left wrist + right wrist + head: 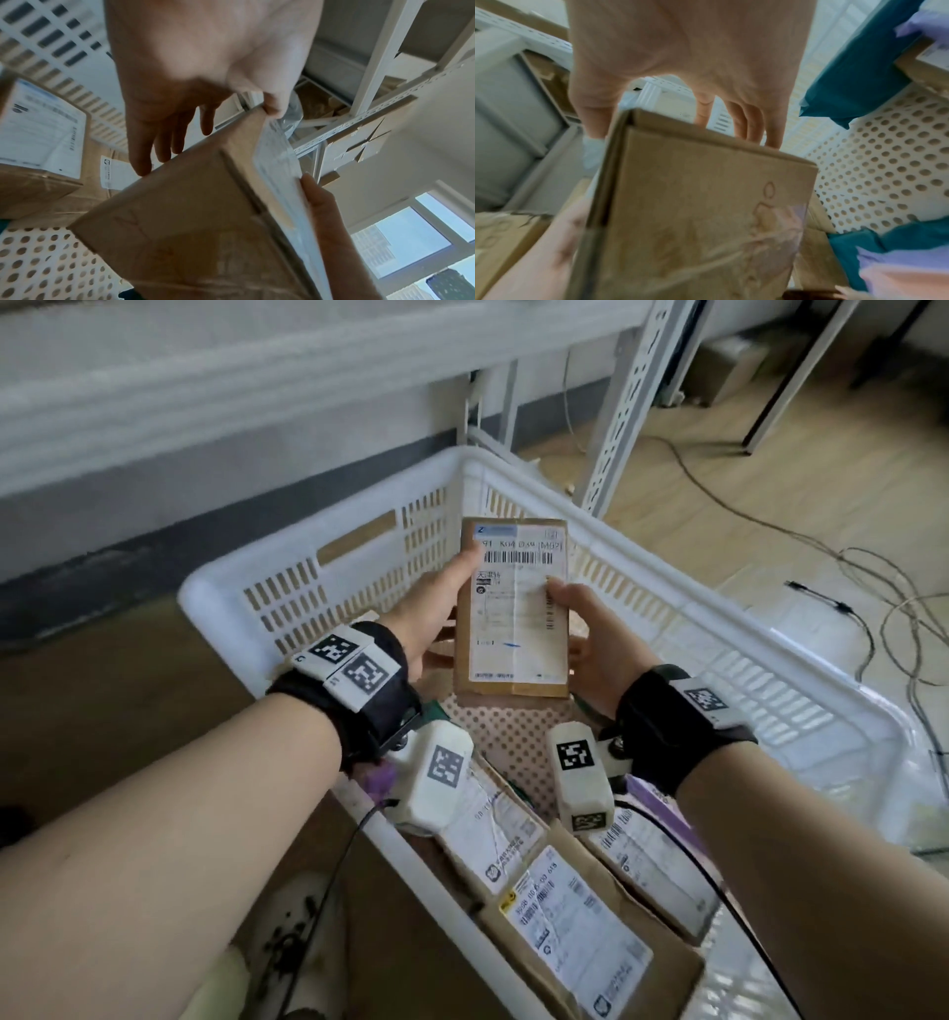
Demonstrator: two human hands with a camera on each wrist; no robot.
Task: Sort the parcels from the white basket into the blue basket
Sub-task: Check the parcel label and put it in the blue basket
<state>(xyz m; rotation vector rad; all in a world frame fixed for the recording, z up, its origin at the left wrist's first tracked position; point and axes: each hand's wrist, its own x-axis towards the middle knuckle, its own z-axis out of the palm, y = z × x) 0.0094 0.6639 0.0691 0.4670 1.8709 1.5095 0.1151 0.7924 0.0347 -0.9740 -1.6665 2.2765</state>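
Nearest, low in the head view: three cardboard boxes lie label-up in the near end of the white basket (328, 567). One box (580, 927) sits closest, a second (493, 834) lies partly under the left wrist camera, a third (652, 860) is on the right. A purple bag (662, 806) pokes out beside the right wrist. The right wrist view adds teal bags (854, 67) along the basket wall. The perforated basket floor is bare in the middle, so my guess is it's partly emptied.

Above that bare patch, both hands hold the parcel (513, 608) in the air, clear of the rest. It is a flat brown box, shipping label facing the head camera and roughly upright. That pose reads as checking the label before deciding where it goes.

Left hand (441, 613): thumb pressed on the label near the top left, fingers (159, 142) spread behind the back face. Grasping, as a pinch across the thickness.
Right hand (590, 649): thumb on the label's right edge, fingers (752, 123) hooked over the far edge. Also grasping.

Two-handed edge grip keeps the barcode uncovered.

Farther out: the basket's slotted walls, then a white metal rack (631, 403) and loose cables (873, 588) on the wood floor.

Blue basket is not in any view, so the drop-off direction is unknown.
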